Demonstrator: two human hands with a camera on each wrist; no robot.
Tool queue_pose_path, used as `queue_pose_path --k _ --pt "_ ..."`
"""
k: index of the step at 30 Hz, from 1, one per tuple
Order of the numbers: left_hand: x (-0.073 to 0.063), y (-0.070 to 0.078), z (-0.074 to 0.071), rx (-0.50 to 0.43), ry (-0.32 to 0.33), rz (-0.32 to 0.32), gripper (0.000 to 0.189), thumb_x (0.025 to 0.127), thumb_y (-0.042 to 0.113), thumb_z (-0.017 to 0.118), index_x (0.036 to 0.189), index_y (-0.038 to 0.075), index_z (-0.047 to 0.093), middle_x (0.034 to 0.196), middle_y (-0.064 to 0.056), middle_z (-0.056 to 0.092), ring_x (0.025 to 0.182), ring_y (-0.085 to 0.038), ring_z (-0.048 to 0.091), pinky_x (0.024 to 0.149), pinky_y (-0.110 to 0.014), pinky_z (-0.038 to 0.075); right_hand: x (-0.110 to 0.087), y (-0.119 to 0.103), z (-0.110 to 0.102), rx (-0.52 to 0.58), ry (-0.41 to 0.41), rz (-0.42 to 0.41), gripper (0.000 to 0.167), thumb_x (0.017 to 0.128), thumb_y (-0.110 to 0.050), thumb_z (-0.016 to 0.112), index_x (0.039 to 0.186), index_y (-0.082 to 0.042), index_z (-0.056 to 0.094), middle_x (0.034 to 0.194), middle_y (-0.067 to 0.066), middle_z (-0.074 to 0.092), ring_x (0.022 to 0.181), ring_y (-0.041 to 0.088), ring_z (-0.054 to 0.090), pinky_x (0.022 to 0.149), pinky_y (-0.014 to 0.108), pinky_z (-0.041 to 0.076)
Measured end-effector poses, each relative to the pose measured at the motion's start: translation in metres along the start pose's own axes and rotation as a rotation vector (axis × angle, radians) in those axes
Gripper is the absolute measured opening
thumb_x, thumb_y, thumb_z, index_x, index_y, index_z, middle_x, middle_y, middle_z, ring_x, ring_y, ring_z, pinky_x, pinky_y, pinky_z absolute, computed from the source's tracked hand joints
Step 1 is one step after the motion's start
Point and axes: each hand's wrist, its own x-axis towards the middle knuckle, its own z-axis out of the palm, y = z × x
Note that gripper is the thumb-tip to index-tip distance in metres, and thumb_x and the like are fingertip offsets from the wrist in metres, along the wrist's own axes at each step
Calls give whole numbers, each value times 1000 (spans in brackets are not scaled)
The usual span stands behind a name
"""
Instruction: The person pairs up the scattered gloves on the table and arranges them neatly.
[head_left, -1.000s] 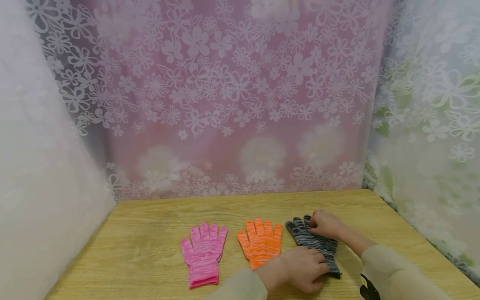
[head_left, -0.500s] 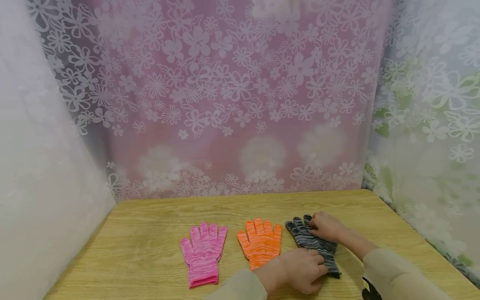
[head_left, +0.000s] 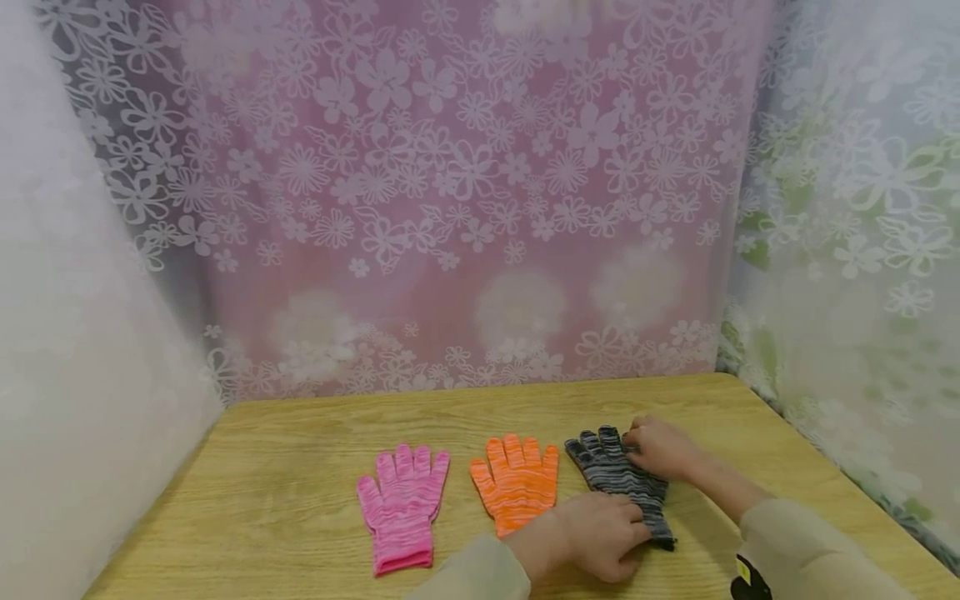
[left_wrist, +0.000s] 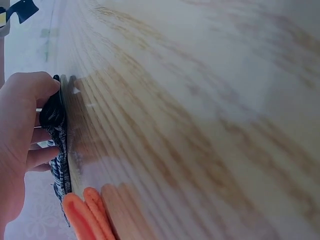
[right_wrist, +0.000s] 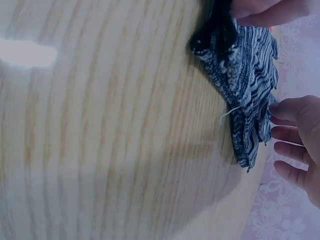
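A black and grey striped knit glove (head_left: 626,481) lies tilted on the wooden table, fingers pointing away and left. My left hand (head_left: 600,533) covers part of its lower end; in the left wrist view the thumb (left_wrist: 47,85) meets the cuff's edge and the fingertips lie against the knit, holding the bunched cuff (right_wrist: 220,32). My right hand (head_left: 663,450) is at the glove's far right side. In the right wrist view its thumb touches the glove's edge while the other fingers reach out loosely beside it. An orange glove (head_left: 517,479) lies just left, partly behind my left forearm.
A pink glove (head_left: 405,508) lies flat farther left, cuff towards me. The wooden table (head_left: 247,492) is bounded by a pink flowered curtain (head_left: 450,208) at the back and pale sheets at both sides. A black strap (head_left: 750,579) is on the right sleeve.
My right hand has drawn slightly right, baring more of the striped glove's fingers. The left hand stays at the cuff. The whole head view has shifted a little.
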Motion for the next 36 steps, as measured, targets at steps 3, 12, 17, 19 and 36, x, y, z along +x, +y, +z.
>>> queue_pose_path --k 3,12,17,19,36 --pt "0 0 0 -3 5 -1 33 93 42 48 120 25 56 102 12 51 94 0 48 84 -13 38 -2 0 -1 -10 0 21 6 79 -11 71 84 -7 71 81 2 56 76 24 55 64 36 47" --pt "-1 0 1 -2 8 -10 33 93 43 47 120 26 56 105 13 51 97 1 48 86 -13 37 5 -4 -2 40 -19 22 5 80 -9 68 84 -12 68 84 1 59 79 23 58 63 36 47" --pt "-1 -1 1 -18 0 -5 31 93 43 47 118 26 56 105 12 51 96 0 48 86 -13 37 13 -7 4 123 -87 66 9 79 -8 68 87 -10 70 83 1 62 76 21 59 63 35 48" --pt "-1 -1 1 -17 6 -1 30 93 42 48 117 26 56 103 12 51 94 0 48 85 -13 37 15 -9 7 146 -93 93 10 78 -6 67 87 -9 70 82 2 64 74 21 60 62 35 48" --pt "2 0 2 -18 22 -15 27 92 42 50 113 27 57 96 13 50 87 -1 47 78 -13 39 12 -18 9 180 5 254 16 72 4 60 82 -7 67 77 4 63 66 21 58 56 35 47"
